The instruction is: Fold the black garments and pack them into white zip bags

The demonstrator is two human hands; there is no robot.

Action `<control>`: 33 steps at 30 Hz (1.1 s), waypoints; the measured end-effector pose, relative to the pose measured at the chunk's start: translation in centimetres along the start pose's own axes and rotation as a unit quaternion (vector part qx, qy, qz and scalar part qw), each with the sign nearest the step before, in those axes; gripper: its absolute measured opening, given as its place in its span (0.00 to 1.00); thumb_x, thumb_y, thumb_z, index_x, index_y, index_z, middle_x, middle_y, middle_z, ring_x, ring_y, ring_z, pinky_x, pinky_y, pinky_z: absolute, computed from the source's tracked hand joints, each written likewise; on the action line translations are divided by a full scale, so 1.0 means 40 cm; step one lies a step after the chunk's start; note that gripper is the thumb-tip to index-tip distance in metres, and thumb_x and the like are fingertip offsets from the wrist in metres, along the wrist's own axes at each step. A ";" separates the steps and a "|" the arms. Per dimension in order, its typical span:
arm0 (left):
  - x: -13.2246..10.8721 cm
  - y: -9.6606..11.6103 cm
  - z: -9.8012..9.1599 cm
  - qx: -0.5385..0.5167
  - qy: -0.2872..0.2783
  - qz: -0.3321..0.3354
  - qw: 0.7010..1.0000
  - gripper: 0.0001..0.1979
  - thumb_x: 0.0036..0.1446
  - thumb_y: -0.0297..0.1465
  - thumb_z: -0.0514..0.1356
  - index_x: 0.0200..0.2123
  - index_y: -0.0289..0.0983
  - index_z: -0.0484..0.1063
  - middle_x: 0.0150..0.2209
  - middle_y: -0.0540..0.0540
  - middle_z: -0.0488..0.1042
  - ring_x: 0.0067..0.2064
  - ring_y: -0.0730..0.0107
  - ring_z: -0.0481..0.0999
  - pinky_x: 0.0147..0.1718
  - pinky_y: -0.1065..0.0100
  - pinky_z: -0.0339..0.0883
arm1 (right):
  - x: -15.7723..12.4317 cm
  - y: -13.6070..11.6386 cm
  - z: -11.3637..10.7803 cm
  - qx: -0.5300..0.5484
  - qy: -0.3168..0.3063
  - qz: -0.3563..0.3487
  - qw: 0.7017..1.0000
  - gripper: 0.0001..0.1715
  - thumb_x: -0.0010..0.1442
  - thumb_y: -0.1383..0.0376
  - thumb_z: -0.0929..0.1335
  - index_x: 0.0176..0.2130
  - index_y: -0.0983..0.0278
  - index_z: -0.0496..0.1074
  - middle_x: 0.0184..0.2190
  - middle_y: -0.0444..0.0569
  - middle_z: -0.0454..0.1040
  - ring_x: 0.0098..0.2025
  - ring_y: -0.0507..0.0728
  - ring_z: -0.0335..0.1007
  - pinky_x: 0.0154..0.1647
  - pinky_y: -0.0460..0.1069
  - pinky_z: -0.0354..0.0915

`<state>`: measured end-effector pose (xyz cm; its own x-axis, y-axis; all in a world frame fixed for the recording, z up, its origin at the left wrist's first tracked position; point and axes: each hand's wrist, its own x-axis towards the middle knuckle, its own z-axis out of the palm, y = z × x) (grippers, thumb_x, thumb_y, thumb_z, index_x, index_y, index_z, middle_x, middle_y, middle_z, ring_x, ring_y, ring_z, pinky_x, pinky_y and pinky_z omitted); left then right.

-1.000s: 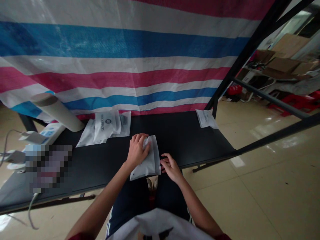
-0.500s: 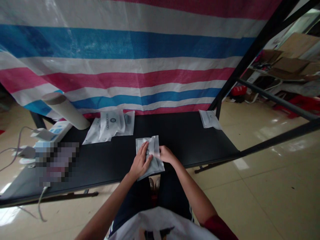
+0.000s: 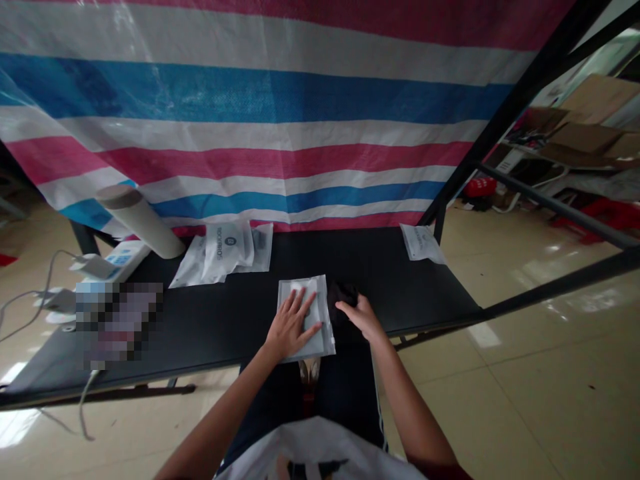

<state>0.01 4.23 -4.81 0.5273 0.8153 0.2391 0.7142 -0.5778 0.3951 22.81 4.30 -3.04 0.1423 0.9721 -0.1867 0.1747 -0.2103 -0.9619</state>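
My left hand [image 3: 290,325] lies flat with spread fingers on a frosted plastic zip bag [image 3: 323,339] near the front edge of the black bench [image 3: 215,333]. Just right of the bag, my right hand [image 3: 365,318] pinches a crumpled black item that looks like soft fabric [image 3: 341,293]. Its exact kind is hard to make out against the dark surface. Behind the left hand, several similar printed bags [image 3: 227,250] lie in an overlapping pile. One more printed bag [image 3: 423,244] rests at the bench's far right corner.
A pale bottle with a brown cap [image 3: 143,220] leans at the back left, beside a power strip [image 3: 131,259] with plugged-in chargers. A pixelated flat object [image 3: 123,327] with a cable lies front left. A striped tarp [image 3: 300,157] hangs behind; a black metal frame [image 3: 555,283] stands at right.
My right hand has moved right, away from the bag, and the black item now shows in it. The bag lies flatter, with my left hand's fingers spread wider on it.
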 end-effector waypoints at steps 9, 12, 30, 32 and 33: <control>0.002 0.002 -0.016 -0.043 0.012 -0.008 0.999 0.30 0.65 0.44 0.50 0.65 0.38 0.57 0.65 0.38 0.60 0.69 0.49 0.50 0.65 0.47 0.50 | -0.011 -0.051 -0.017 0.085 0.005 0.078 0.993 0.30 0.56 0.42 0.67 0.41 0.64 0.76 0.39 0.54 0.79 0.42 0.63 0.76 0.30 0.49 0.71; -0.023 0.003 -0.041 -0.094 0.076 -0.027 0.992 0.28 0.66 0.41 0.49 0.65 0.36 0.54 0.63 0.36 0.62 0.67 0.52 0.56 0.64 0.49 0.53 | 0.000 -0.043 0.036 0.069 -0.064 0.038 0.995 0.30 0.55 0.41 0.67 0.35 0.65 0.76 0.32 0.52 0.78 0.38 0.62 0.76 0.31 0.50 0.71; -0.059 -0.112 -0.092 -0.172 0.196 -0.197 0.945 0.18 0.56 0.35 0.59 0.49 0.40 0.60 0.52 0.41 0.63 0.51 0.58 0.73 0.45 0.56 0.74 | 0.001 0.013 0.002 0.063 -0.025 -0.012 0.998 0.25 0.47 0.55 0.75 0.42 0.66 0.74 0.40 0.53 0.79 0.43 0.62 0.76 0.39 0.52 0.72; -0.069 -0.121 -0.089 -0.099 0.155 -0.160 0.970 0.12 0.57 0.33 0.57 0.45 0.40 0.64 0.53 0.40 0.62 0.55 0.55 0.70 0.52 0.53 0.70 | 0.001 0.026 0.007 0.053 -0.024 -0.009 0.998 0.26 0.45 0.55 0.76 0.41 0.66 0.73 0.39 0.52 0.79 0.41 0.62 0.76 0.36 0.52 0.73; -0.071 -0.124 -0.087 -0.073 0.138 -0.142 0.977 0.12 0.57 0.32 0.56 0.45 0.40 0.66 0.54 0.40 0.62 0.56 0.54 0.68 0.55 0.52 0.67 | 0.000 0.030 0.010 0.057 -0.022 -0.007 0.998 0.27 0.44 0.55 0.77 0.41 0.65 0.73 0.38 0.52 0.79 0.40 0.62 0.77 0.34 0.51 0.73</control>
<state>-6.63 4.93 -4.35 0.1588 0.9332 0.3224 0.7298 -0.3309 0.5982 22.62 4.08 -4.27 0.0969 0.9789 -0.1798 0.0640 -0.1864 -0.9804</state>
